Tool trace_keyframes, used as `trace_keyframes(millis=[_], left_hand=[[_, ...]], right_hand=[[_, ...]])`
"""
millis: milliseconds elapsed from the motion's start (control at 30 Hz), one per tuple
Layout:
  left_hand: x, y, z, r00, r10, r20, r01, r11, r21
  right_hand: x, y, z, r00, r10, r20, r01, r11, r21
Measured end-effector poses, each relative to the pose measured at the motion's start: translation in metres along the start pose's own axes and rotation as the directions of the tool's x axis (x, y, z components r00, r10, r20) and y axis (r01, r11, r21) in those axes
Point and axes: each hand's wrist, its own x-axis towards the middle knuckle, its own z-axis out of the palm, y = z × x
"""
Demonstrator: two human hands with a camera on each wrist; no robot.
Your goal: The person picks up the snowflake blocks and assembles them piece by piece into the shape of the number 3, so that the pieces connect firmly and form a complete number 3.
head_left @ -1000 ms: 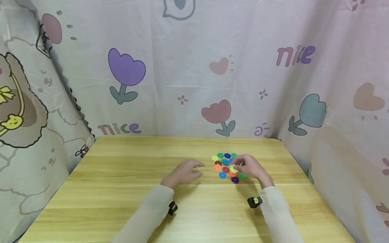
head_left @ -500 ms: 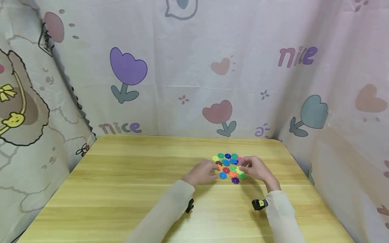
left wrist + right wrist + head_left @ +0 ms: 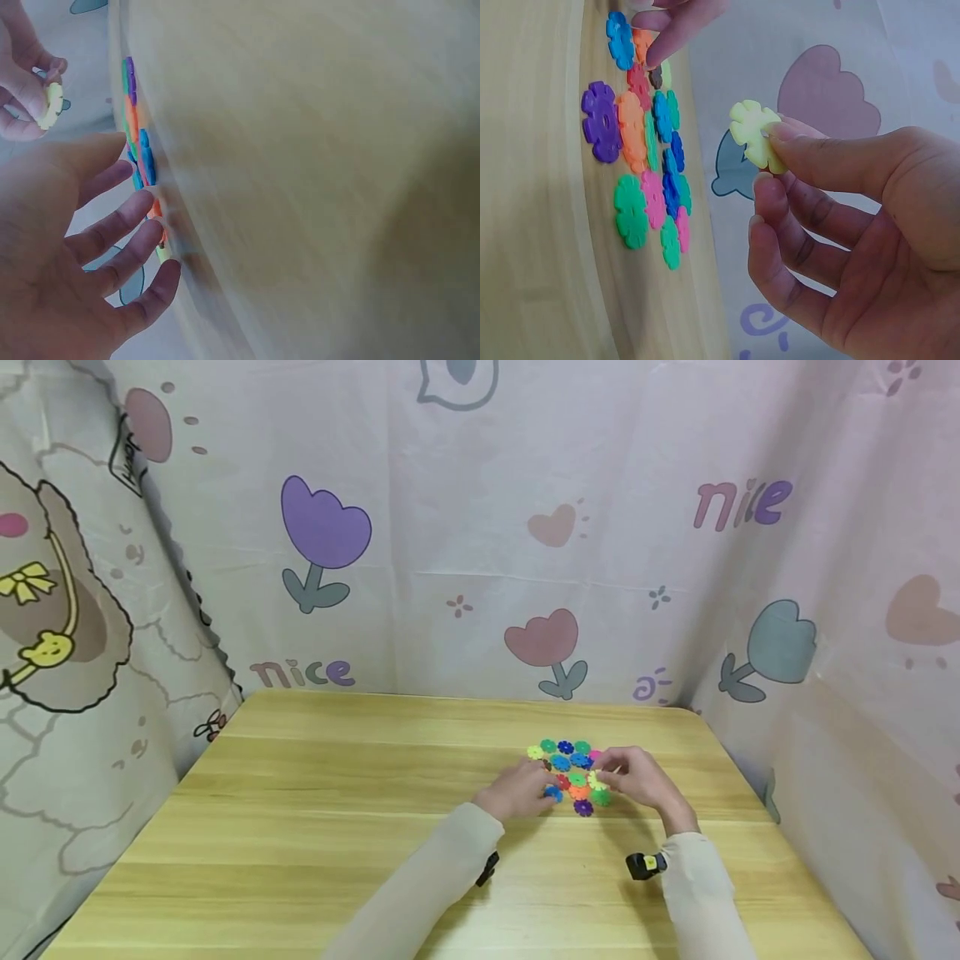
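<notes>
Between thumb and fingers my right hand [image 3: 641,781] pinches a pale yellow flower-shaped plastic disc [image 3: 754,135], raised off the table. My left hand [image 3: 516,792] reaches over the left side of a cluster of similar discs, its fingers apart and loosely bent. Nothing shows in its grasp in the left wrist view. The cluster lies flat on the table, with a purple disc [image 3: 601,122] and a green disc [image 3: 631,211] at the near side. A blue disc [image 3: 619,40] and a red disc [image 3: 637,86] lie near the left fingertips. That hand partly covers an orange and a brown one.
The wooden table [image 3: 300,827] reaches back to a printed fabric wall [image 3: 450,527], and more fabric hangs at both sides. Strapped at the right wrist is a small black camera [image 3: 645,865]; another black camera [image 3: 487,868] sits at the left wrist.
My left hand has moved right, from beside the cluster to over its left side. My right hand has shifted slightly right with the yellow disc, uncovering a green one.
</notes>
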Motion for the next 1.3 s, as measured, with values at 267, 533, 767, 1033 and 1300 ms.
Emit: trace_keyframes(millis=[267, 533, 767, 1033, 1300], left_hand=[[0.0019, 0.0052, 0.0007, 1.000, -0.024, 0.003, 0.024, 1.000, 0.003], [0.0033, 0.0063, 0.0059, 1.000, -0.013, -0.017, 0.013, 1.000, -0.027], [0.0066, 0.0035, 0.0091, 0.999, -0.019, -0.036, 0.016, 0.998, -0.065], [0.0058, 0.0036, 0.0089, 0.995, -0.097, -0.016, 0.094, 0.990, -0.102], [0.0034, 0.0062, 0.0063, 0.991, -0.133, 0.015, 0.134, 0.987, -0.086]], right_hand=[[-0.0031, 0.0034, -0.0062, 1.000, -0.001, -0.020, 0.001, 1.000, -0.002], [-0.0040, 0.0055, -0.0065, 1.000, 0.009, -0.016, -0.009, 1.000, 0.009], [-0.0024, 0.0047, -0.0080, 1.000, 0.002, -0.010, -0.002, 1.000, 0.022], [-0.0022, 0.0046, -0.0081, 1.000, -0.004, -0.006, 0.004, 1.000, 0.023], [-0.0005, 0.0042, -0.0075, 1.000, -0.001, -0.007, 0.001, 1.000, 0.027]])
